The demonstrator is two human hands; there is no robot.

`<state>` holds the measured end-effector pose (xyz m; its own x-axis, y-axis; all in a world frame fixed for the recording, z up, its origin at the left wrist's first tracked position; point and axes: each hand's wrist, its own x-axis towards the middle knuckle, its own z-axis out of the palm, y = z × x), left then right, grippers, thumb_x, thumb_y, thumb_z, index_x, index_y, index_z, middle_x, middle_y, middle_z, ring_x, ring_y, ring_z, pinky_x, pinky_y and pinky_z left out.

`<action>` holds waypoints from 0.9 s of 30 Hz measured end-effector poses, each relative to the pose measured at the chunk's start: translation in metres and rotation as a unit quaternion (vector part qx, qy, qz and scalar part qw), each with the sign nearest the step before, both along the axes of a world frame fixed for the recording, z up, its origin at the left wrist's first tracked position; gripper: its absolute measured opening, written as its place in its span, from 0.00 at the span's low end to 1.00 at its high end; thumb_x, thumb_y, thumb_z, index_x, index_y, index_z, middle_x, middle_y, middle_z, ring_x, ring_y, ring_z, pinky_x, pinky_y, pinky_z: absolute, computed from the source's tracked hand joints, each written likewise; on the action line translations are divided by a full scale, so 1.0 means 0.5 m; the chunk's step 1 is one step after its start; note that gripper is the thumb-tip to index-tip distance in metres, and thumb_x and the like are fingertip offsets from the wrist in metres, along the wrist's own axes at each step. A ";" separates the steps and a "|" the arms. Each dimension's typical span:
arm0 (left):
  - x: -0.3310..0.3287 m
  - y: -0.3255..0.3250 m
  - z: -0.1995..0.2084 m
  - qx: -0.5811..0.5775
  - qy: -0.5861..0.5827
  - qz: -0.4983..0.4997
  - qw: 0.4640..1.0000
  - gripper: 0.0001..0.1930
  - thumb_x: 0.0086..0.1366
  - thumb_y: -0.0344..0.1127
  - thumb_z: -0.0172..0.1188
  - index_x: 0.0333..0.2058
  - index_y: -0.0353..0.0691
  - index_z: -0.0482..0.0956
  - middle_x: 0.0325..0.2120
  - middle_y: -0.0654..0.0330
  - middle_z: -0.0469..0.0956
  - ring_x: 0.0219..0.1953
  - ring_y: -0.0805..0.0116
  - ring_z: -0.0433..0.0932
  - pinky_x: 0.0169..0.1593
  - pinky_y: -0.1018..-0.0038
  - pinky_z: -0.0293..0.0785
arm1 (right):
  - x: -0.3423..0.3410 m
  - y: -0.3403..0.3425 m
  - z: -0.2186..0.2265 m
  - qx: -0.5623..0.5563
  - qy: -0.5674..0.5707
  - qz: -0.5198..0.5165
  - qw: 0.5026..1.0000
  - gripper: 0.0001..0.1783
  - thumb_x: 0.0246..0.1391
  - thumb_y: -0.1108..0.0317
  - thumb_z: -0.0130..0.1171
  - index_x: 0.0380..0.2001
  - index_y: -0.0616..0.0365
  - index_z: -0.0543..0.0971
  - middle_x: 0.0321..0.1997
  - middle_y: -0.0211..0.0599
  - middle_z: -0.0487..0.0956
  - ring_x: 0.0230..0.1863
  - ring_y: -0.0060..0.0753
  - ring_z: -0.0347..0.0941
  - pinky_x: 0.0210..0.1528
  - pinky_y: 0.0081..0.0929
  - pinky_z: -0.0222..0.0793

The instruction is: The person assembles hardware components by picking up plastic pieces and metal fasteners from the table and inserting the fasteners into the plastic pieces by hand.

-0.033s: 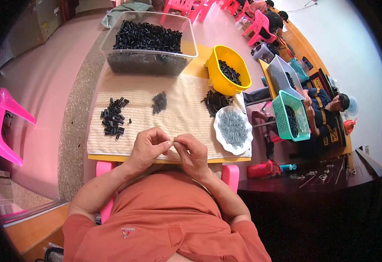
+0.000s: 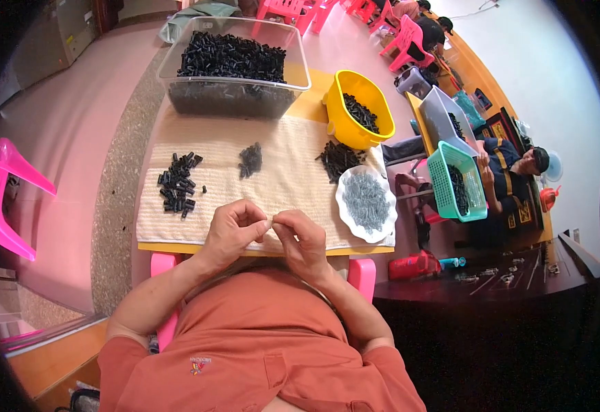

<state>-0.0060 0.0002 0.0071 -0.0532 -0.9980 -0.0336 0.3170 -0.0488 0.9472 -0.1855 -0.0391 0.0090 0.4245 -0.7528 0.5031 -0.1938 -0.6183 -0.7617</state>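
Note:
My left hand and my right hand meet over the near edge of a cream towel. Thumb and forefinger are pinched together on each, the tips almost touching. Whatever sits between them is too small or too covered to make out. Beyond my left hand lies a loose pile of short black cylinders, with one stray cylinder beside it. A small heap of dark grey pieces is farther ahead. To the right of my right hand, a white scalloped dish holds many small clear or silvery pieces.
A clear plastic bin full of black parts stands at the far left, a yellow tub at the far right. Thin black pieces lie before the tub. Past the table's right side are a green basket and a seated person.

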 end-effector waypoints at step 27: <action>0.005 -0.015 -0.017 0.025 -0.024 0.041 0.999 0.04 0.63 0.28 0.64 0.31 0.34 0.79 0.24 0.65 0.78 0.26 0.79 0.75 0.31 0.80 0.72 | -0.055 -0.051 -0.016 0.012 -0.003 -0.042 0.999 0.07 0.52 0.82 0.64 0.35 0.62 0.80 0.36 0.38 0.81 0.35 0.27 0.77 0.35 0.20 0.71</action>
